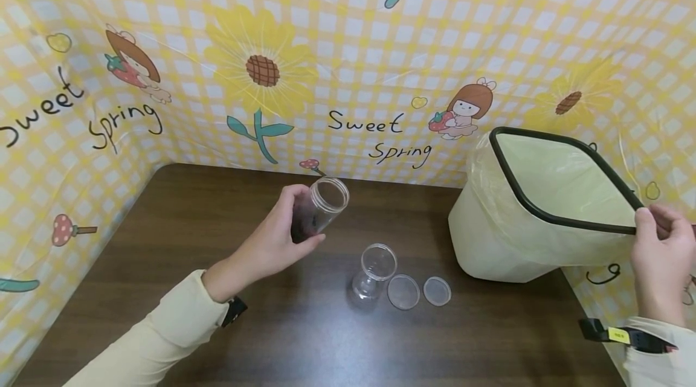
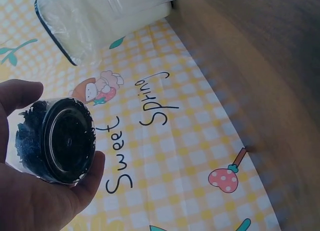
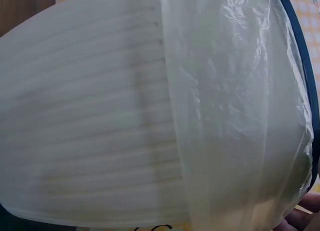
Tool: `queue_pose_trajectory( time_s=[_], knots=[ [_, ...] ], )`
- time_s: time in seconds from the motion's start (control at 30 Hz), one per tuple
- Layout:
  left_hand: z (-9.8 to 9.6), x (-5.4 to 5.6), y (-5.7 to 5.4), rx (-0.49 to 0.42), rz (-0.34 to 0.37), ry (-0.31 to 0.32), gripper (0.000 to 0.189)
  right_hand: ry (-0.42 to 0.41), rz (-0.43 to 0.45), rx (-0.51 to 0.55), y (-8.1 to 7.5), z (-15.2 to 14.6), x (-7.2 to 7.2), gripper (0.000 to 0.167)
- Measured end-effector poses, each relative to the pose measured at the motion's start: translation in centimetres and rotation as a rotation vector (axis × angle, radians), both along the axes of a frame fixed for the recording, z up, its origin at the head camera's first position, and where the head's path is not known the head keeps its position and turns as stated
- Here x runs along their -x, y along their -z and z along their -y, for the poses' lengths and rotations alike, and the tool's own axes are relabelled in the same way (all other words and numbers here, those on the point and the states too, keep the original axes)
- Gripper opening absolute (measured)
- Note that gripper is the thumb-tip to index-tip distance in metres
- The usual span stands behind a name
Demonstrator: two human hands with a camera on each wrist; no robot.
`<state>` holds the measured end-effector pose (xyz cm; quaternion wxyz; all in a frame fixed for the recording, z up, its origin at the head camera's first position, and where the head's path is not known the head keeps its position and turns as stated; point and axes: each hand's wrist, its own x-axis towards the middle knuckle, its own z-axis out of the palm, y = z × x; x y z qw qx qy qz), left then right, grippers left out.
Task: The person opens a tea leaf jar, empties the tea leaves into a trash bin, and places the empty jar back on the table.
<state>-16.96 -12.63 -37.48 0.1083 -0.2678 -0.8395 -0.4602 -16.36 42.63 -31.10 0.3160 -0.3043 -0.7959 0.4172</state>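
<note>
My left hand (image 1: 277,230) grips a clear jar (image 1: 329,195), fingers and thumb round its sides. The jar is tilted, its uncovered threaded mouth facing up and right. Dark, flaky bits show through its base (image 2: 70,141) in the left wrist view. On the right, my right hand (image 1: 660,248) pinches the dark rim (image 1: 598,227) of a pale waste bin (image 1: 489,242) at its near right corner. A thin clear liner (image 3: 225,101) folds over the bin's outside. In the right wrist view, only some fingertips (image 3: 302,216) show below the rim.
An uncovered clear container (image 1: 379,261) stands mid-table, between the jar and the bin. Beside it two round clear lids, a larger one (image 1: 403,292) and a smaller one (image 1: 437,291), lie on the brown table (image 1: 283,326). A yellow checked cloth (image 1: 353,73) hangs behind.
</note>
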Motion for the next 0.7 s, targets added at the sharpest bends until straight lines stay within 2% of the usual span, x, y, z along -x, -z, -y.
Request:
queue_pose_trajectory(
  time_s=[0.17,0.37,0.53,0.7],
  knots=[
    [-0.2,0.4,-0.6,-0.018,-0.007,0.029,0.074,-0.014,0.02,-0.021,0.1,0.3,0.0,0.047],
    [-0.6,0.7,-1.4,-0.001,-0.028,0.032,0.076,-0.048,0.074,-0.066,0.5,0.6,0.0,0.049],
    [-1.1,1.2,-2.4,-0.002,-0.032,0.051,0.076,-0.08,0.076,-0.091,0.9,0.8,-0.2,0.053],
    [-1.7,1.7,-3.3,0.006,-0.032,0.06,0.075,-0.073,0.059,-0.075,0.8,1.2,-0.1,0.051]
  ],
)
